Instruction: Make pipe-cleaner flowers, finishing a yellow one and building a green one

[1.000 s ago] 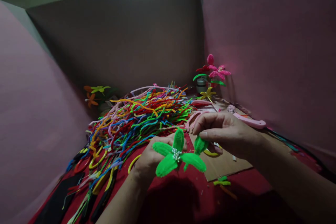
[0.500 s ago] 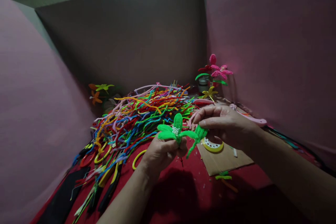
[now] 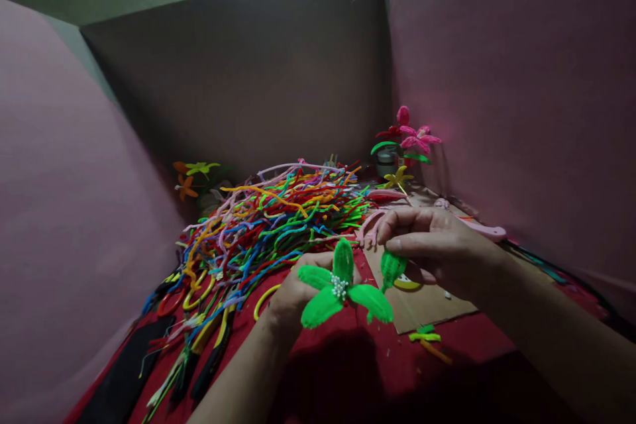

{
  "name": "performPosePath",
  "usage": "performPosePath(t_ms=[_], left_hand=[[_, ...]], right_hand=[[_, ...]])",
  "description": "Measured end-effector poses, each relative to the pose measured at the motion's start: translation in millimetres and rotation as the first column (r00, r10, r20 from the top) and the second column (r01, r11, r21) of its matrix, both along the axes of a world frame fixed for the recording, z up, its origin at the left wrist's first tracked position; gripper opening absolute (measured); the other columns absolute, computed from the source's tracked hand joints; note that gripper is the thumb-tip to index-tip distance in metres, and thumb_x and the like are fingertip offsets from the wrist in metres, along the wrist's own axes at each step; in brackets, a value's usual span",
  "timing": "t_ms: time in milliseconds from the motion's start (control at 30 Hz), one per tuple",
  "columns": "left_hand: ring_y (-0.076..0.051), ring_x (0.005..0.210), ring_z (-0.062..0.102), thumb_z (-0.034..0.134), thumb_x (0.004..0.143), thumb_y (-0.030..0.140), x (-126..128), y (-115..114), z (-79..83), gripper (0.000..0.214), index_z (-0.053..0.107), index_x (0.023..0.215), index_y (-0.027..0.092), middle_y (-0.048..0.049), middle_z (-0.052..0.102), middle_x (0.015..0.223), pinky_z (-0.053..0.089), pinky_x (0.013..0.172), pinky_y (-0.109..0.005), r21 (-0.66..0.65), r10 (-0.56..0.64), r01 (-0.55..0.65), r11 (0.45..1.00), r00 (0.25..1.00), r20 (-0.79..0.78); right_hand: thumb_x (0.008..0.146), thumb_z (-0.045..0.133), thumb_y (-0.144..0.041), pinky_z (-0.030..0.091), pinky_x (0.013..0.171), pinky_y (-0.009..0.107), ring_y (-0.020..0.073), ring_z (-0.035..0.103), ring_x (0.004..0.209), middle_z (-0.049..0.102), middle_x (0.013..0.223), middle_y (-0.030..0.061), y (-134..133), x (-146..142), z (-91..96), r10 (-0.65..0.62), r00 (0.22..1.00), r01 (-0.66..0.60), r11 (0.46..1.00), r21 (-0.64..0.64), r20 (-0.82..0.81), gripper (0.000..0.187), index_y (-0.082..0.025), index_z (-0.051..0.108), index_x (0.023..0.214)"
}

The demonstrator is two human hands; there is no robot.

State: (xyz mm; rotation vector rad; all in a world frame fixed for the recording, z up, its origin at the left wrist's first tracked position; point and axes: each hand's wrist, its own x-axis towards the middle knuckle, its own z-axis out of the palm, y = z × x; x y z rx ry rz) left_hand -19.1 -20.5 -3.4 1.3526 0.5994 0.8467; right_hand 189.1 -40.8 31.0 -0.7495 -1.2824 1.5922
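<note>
My left hand (image 3: 301, 288) is closed behind a green pipe-cleaner flower (image 3: 322, 308), its grip partly hidden by the petals. White bead stamens (image 3: 339, 287) cluster at the flower's centre, and the petals face me. To the right, my right hand (image 3: 430, 245) pinches a separate green pipe-cleaner petal (image 3: 392, 268) between thumb and fingers. That petal hangs down beside the flower's right petal; whether the two touch I cannot tell.
A heap of colourful pipe cleaners (image 3: 278, 212) lies behind my left hand. Pliers (image 3: 213, 351) and a black flat object (image 3: 126, 371) are at left. Cardboard (image 3: 432, 311) and pipe-cleaner scraps (image 3: 424, 336) lie at right. Pink flowers (image 3: 420, 138) stand at the back.
The flower has tipped toward me, so its face and beads now show fully, and it sits slightly lower. My right hand with the petal has shifted slightly right and down.
</note>
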Motion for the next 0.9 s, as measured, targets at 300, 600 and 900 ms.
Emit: performPosePath(t_ms=[300, 600, 900], left_hand=[[-0.015, 0.06, 0.049, 0.067, 0.063, 0.028, 3, -5, 2.9, 0.018, 0.062, 0.055, 0.014, -0.0037, 0.053, 0.06, 0.039, 0.062, -0.029, -0.027, -0.097, 0.096, 0.995, 0.992, -0.074], [-0.018, 0.078, 0.05, 0.064, 0.066, 0.021, 6, -8, 10.1, 0.009, 0.066, 0.063, 0.013, -0.0074, 0.057, 0.081, 0.037, 0.067, -0.026, 0.092, -0.06, 0.072, 0.993, 0.991, -0.121], [-0.017, 0.068, 0.051, 0.07, 0.058, 0.023, 8, -10, 12.2, 0.013, 0.062, 0.057, 0.012, -0.0056, 0.058, 0.074, 0.038, 0.062, -0.026, -0.101, -0.051, 0.044, 0.994, 0.996, -0.067]], right_hand=[[0.066, 0.06, -0.014, 0.026, 0.034, 0.016, 0.0046, 0.039, 0.041, 0.051, 0.055, -0.0016, -15, -3, 8.6, -0.061, 0.99, 0.049, 0.994, 0.1, 0.127, 0.006, -0.015, 0.058, 0.071], [0.069, 0.058, -0.015, 0.025, 0.035, 0.015, 0.0033, 0.038, 0.041, 0.055, 0.062, -0.0009, -17, -13, 3.2, -0.129, 0.985, 0.112, 0.983, 0.144, 0.113, 0.003, -0.016, 0.058, 0.072], [0.077, 0.057, -0.018, 0.038, 0.044, 0.019, 0.0061, 0.045, 0.049, 0.052, 0.067, -0.0004, -22, -18, -4.5, -0.168, 0.985, 0.153, 0.956, 0.248, 0.04, 0.002, -0.016, 0.058, 0.076]])
